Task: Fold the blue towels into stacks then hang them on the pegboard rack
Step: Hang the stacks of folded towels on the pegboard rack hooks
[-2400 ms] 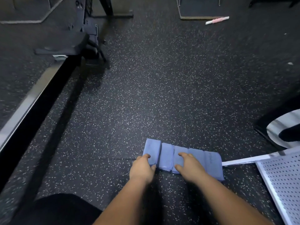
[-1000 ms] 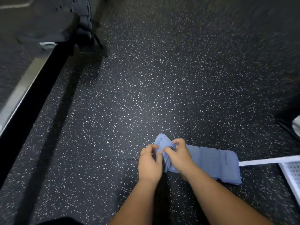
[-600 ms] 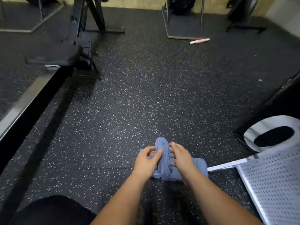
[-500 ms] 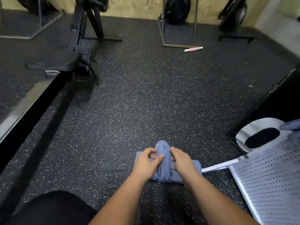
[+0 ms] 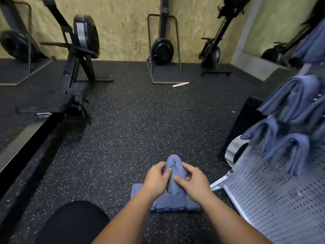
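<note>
Both hands, left hand (image 5: 156, 179) and right hand (image 5: 193, 182), clamp folded towel bundle (image 5: 173, 175); lower folds hidden, count seemingly several.

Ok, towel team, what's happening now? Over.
Left hand and right hand both gripping the towel stack. Middle raised, ends on floor. Pegboard rack on right, hung towels on it.

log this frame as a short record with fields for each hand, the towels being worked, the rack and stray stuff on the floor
left hand: grips the left side of the blue towel stack
right hand: grips its right side
blue towel stack: middle stands up as a hump between the hands, lower ends on the floor
pegboard rack: right of the hands, several hung towels on it
stray item: pink and white stick lying far ahead
</note>
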`<state>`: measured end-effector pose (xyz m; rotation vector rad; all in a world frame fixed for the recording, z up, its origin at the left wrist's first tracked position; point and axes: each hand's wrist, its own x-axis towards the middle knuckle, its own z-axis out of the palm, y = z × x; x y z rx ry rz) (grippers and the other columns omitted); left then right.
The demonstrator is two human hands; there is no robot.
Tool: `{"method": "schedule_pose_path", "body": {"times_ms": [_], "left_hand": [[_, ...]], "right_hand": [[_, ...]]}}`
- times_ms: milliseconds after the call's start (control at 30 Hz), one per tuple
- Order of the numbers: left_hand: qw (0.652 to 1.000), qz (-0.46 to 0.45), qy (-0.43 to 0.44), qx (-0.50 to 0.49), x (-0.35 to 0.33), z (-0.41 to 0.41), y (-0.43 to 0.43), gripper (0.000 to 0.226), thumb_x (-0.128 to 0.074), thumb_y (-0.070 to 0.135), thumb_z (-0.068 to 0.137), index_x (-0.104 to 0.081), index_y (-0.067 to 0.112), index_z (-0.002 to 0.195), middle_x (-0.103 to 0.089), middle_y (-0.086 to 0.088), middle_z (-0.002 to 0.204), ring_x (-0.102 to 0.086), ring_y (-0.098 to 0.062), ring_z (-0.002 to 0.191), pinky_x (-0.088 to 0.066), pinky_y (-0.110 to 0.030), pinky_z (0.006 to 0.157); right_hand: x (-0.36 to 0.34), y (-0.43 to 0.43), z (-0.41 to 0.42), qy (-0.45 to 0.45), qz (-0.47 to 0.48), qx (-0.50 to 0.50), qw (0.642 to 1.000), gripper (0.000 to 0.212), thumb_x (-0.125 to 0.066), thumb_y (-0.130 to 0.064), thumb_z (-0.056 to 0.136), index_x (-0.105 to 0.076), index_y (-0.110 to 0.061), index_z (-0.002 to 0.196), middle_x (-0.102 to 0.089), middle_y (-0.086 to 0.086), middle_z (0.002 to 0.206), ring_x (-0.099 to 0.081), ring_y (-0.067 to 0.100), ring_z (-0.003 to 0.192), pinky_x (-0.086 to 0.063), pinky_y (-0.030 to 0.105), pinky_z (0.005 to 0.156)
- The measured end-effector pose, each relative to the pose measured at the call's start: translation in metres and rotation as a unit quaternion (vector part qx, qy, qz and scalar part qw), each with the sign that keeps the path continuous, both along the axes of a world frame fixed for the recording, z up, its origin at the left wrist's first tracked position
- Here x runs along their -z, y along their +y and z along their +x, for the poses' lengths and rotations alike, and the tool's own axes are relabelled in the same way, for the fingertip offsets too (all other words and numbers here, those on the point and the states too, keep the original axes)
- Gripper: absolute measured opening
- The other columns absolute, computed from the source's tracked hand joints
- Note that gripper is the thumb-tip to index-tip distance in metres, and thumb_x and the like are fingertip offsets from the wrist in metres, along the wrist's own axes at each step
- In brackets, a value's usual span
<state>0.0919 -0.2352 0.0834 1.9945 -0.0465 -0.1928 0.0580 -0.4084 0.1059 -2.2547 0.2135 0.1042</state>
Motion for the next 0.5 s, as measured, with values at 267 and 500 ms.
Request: {"method": "schedule_pose_path", "body": {"times_ms": [267,500], "left_hand": [[0.995,0.022,-0.05,0.082,-0.037,-0.011,-0.067,0.012,-0.064,0.035,0.1,-0.072,0.027,0.094,-0.074,0.01,0.081,-0.062,-0.008,0.07,-0.056,-0.039,0.076],[0.983,0.013,-0.111,0.146,-0.068,-0.034,-0.143,0.019,-0.07,0.028,0.099,-0.073,0.036,0.116,-0.075,0.021,0.097,-0.069,0.0,0.09,-0.057,-0.032,0.086]], "right_hand": [[-0.036,-0.055,-0.039,-0.049,-0.107,0.108,0.987,0.032,-0.063,-0.041,0.093,-0.07,-0.04,0.124,-0.073,-0.012,0.107,-0.068,0.015,0.098,-0.054,0.032,0.079],[-0.056,-0.115,-0.094,-0.085,-0.122,0.216,0.965,0.043,-0.062,-0.035,0.1,-0.063,-0.036,0.143,-0.062,-0.003,0.13,-0.064,0.02,0.113,-0.051,0.034,0.09]]}}
